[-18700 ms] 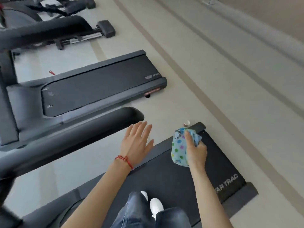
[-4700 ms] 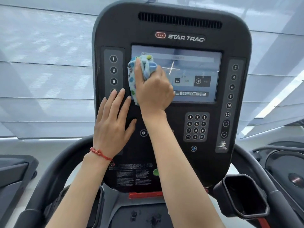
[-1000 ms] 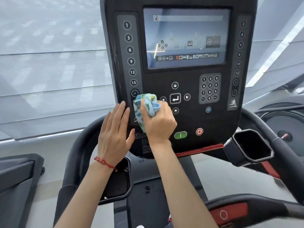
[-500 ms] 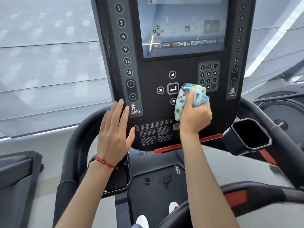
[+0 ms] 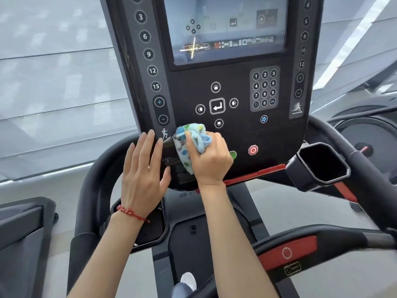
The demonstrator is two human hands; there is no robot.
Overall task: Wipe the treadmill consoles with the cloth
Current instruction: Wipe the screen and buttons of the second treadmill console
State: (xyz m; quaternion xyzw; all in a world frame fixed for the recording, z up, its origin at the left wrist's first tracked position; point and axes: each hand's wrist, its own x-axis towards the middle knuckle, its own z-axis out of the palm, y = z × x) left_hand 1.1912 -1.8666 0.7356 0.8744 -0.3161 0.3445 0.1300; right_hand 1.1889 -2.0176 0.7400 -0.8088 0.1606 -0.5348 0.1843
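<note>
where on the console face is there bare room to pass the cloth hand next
Free: the black strip between the fan button and the red stop button. Crowded: lower left, where the left hand lies beside the right hand gripping the cloth.

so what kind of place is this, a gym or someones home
Most likely a gym: the Star Trac treadmill console being wiped is commercial style, and parts of other machines show on either side, a treadmill deck at left and another machine's handlebar at right.
</note>
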